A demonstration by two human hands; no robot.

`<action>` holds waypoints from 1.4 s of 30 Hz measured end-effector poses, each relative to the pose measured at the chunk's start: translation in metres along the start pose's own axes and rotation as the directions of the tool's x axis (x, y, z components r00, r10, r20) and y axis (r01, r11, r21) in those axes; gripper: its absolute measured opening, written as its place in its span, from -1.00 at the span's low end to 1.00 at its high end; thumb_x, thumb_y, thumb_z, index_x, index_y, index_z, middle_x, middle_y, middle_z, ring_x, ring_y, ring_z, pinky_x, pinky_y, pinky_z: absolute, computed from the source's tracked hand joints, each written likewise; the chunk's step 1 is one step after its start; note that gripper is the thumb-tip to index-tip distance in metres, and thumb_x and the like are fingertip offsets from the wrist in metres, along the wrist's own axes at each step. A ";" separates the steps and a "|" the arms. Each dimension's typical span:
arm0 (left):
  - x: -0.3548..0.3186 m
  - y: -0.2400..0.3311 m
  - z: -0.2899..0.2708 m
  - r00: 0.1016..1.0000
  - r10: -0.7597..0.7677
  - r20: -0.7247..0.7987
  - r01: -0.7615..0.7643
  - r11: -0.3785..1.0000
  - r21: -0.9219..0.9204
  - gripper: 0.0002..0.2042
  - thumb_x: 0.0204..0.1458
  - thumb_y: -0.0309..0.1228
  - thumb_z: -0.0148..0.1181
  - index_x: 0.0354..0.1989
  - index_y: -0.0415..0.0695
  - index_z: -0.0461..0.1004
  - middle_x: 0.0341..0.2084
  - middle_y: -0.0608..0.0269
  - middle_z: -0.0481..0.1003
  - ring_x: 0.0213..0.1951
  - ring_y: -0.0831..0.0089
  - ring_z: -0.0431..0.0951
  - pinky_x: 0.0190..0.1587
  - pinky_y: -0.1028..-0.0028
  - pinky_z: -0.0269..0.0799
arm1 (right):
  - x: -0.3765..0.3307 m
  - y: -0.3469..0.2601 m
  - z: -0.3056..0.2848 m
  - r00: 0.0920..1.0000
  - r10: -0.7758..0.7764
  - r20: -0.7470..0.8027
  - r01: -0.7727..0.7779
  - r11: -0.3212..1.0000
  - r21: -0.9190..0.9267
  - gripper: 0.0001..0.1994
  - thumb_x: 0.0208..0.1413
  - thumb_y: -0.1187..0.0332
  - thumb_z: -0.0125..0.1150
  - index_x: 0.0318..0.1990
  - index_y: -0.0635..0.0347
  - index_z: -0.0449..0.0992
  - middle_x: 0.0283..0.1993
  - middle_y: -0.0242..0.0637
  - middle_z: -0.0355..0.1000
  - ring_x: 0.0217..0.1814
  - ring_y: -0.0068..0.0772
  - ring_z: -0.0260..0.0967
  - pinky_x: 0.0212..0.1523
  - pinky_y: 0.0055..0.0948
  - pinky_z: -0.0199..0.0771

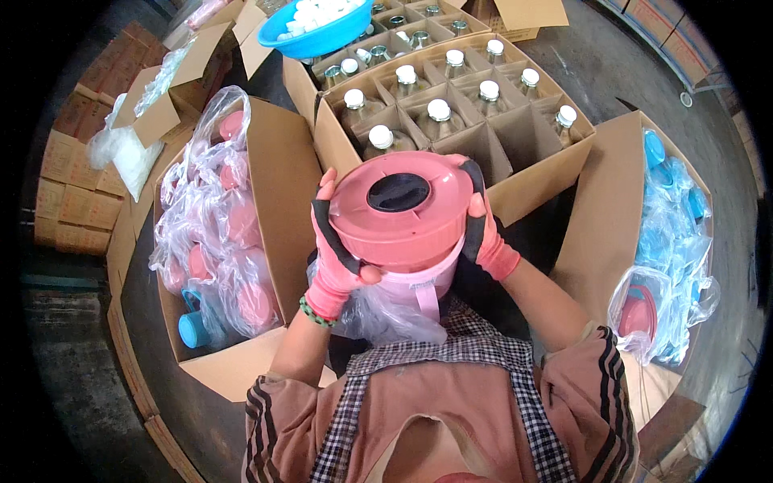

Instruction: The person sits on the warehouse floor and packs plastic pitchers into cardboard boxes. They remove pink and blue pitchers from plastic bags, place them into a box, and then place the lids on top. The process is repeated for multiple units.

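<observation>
A round pink lid (354,193) with a black disc (398,192) in its centre sits over a lighter pink pitcher (403,290) that has a side handle (427,303). My left hand (336,262), in a pink glove with black on the fingers, grips the lid's left side, its thumb near the rim below. On the opposite side my right hand (489,237), gloved alike, is closed around the lid's edge. Crumpled clear plastic (385,320) lies around the pitcher in my lap. Whether the lid is seated all round cannot be told.
Ahead, a divided carton (531,193) holds glass bottles (439,121) with white caps. Behind it, a blue basin (322,36) holds white caps. Cartons of bagged pink pitchers (245,221) and bagged blue ones (656,153) flank me. Stacked cartons (84,205) stand far left.
</observation>
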State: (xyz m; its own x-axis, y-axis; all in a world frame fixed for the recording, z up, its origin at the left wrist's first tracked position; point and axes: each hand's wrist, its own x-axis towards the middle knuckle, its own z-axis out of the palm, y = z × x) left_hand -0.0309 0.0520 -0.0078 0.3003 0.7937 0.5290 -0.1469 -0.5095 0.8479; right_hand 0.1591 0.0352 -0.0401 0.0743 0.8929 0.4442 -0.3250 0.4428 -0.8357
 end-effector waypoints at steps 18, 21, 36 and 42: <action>0.071 0.016 -0.032 0.987 0.077 0.142 -0.092 0.990 0.105 0.10 -0.63 0.21 0.27 0.06 -0.32 -0.02 -0.05 0.07 0.16 0.01 0.27 0.19 0.04 0.33 0.10 | 0.068 -0.028 0.002 0.975 -0.209 0.069 0.220 0.923 -0.317 -0.11 -0.30 -0.26 0.07 0.06 0.30 0.06 0.06 -0.14 0.08 0.10 -0.36 0.05 0.10 -0.40 0.02; 0.070 0.007 -0.043 0.980 0.164 0.116 -0.192 0.935 0.299 0.06 -0.62 0.12 0.35 0.05 -0.32 -0.02 -0.03 0.07 0.14 0.00 0.26 0.19 0.04 0.33 0.10 | 0.081 -0.029 -0.005 0.934 -0.273 0.229 0.338 0.881 -0.331 -0.22 -0.32 -0.11 0.24 -0.01 0.27 0.16 0.02 -0.14 0.13 0.08 -0.26 0.08 0.07 -0.37 0.03; 0.082 -0.026 -0.030 0.968 -0.154 -0.198 0.180 0.977 0.118 -0.37 -0.12 0.06 0.00 -0.06 -0.28 0.17 -0.19 0.17 0.28 -0.13 0.43 0.26 -0.07 0.47 0.15 | 0.105 -0.005 0.000 0.951 0.238 -0.197 -0.270 0.951 -0.151 -0.56 0.08 0.02 -0.20 -0.17 0.28 0.28 -0.25 -0.30 0.30 -0.19 -0.58 0.20 -0.14 -0.59 0.22; 0.070 -0.003 -0.013 0.980 0.002 -0.198 0.056 0.956 0.287 -0.42 -0.14 -0.17 0.16 -0.03 -0.32 0.13 -0.14 0.05 0.25 -0.07 0.37 0.25 -0.01 0.40 0.13 | 0.104 -0.001 -0.011 0.962 0.273 -0.032 -0.272 0.962 0.031 -0.58 0.10 0.03 -0.28 -0.14 0.23 0.23 -0.16 -0.24 0.28 -0.13 -0.52 0.23 -0.07 -0.54 0.22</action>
State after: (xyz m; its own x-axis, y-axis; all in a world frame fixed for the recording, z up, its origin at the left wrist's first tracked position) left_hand -0.0217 0.1139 0.0274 0.1078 0.8430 0.5271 0.1472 -0.5378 0.8301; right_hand 0.1778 0.1284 0.0027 0.0130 0.9819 0.1890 -0.3623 0.1808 -0.9143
